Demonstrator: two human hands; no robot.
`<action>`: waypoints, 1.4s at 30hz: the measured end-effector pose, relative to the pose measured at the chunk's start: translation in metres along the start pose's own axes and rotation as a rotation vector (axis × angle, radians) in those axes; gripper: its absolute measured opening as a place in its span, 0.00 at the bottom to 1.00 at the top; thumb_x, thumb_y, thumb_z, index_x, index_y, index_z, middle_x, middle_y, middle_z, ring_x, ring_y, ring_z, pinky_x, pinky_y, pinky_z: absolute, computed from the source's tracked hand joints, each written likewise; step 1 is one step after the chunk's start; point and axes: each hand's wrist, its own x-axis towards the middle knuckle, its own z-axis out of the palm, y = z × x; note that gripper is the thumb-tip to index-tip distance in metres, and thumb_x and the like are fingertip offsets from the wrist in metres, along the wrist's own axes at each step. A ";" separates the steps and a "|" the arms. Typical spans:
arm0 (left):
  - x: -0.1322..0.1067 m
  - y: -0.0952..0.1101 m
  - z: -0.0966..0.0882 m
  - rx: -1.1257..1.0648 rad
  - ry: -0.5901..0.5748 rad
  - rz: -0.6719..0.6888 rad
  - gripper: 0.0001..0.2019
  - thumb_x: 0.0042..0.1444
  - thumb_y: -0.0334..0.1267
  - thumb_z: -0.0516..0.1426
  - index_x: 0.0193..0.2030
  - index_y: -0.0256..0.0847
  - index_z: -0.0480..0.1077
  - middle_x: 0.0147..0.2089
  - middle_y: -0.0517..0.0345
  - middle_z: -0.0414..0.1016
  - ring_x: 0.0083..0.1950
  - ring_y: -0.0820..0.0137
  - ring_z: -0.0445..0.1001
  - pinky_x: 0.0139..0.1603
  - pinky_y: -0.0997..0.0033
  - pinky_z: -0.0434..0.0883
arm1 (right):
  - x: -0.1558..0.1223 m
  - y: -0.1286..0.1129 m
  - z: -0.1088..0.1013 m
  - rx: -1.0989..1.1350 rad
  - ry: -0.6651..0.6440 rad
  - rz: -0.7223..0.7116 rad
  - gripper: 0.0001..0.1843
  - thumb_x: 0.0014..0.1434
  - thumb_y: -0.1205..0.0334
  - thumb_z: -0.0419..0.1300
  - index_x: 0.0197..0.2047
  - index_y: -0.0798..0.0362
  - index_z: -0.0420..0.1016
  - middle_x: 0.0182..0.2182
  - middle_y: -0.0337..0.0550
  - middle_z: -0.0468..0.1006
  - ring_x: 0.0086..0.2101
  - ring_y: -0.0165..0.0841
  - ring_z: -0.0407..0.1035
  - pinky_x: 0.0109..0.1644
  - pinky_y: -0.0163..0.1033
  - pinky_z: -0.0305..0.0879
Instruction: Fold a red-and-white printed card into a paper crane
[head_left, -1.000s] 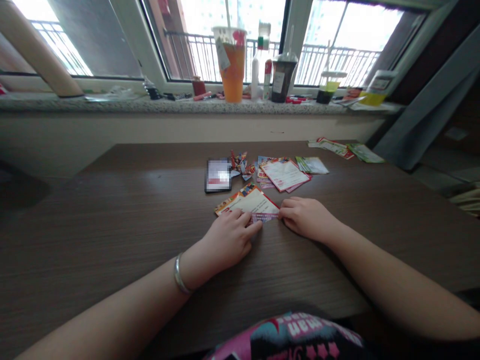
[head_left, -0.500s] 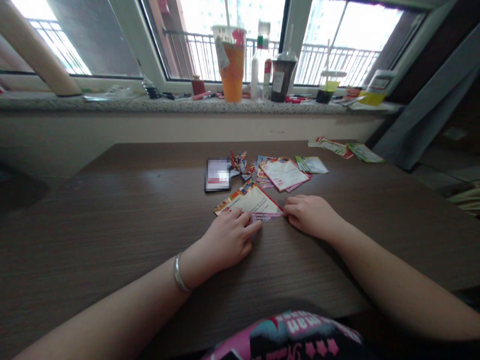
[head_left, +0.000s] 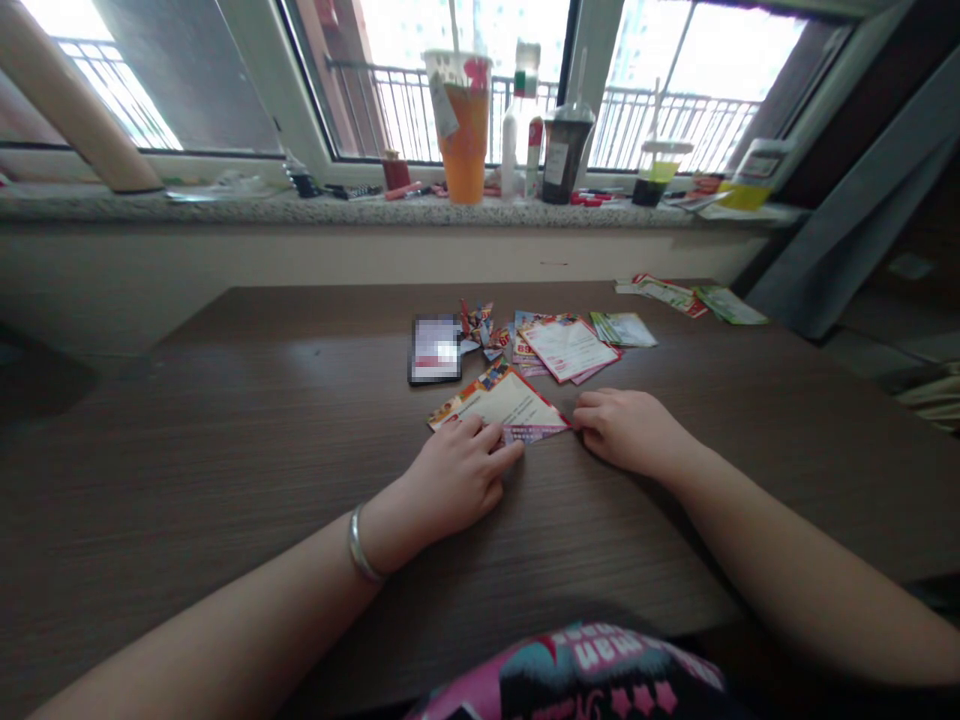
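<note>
A folded printed paper lies on the brown wooden table in front of me. My left hand, with a silver bracelet on its wrist, rests on the paper's near left edge, fingers curled and pressing it down. My right hand lies just right of the paper, its curled fingertips touching the paper's right corner. Neither hand lifts the sheet.
Beyond the paper lie a phone, small folded paper figures, a stack of leaflets and more leaflets at the far right. The windowsill holds an orange drink cup, a dark drink cup and bottles.
My right hand has slid a little to the right along the paper's near edge, and the paper's right corner now reaches further right. My left hand has stayed in place.
</note>
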 end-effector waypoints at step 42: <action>0.003 -0.008 -0.015 0.008 0.004 0.089 0.12 0.60 0.33 0.52 0.49 0.41 0.70 0.46 0.50 0.72 0.50 0.60 0.69 0.50 0.58 0.69 | 0.007 -0.025 0.012 0.317 0.188 -0.243 0.13 0.63 0.64 0.53 0.44 0.53 0.78 0.43 0.47 0.78 0.42 0.36 0.68 0.48 0.42 0.66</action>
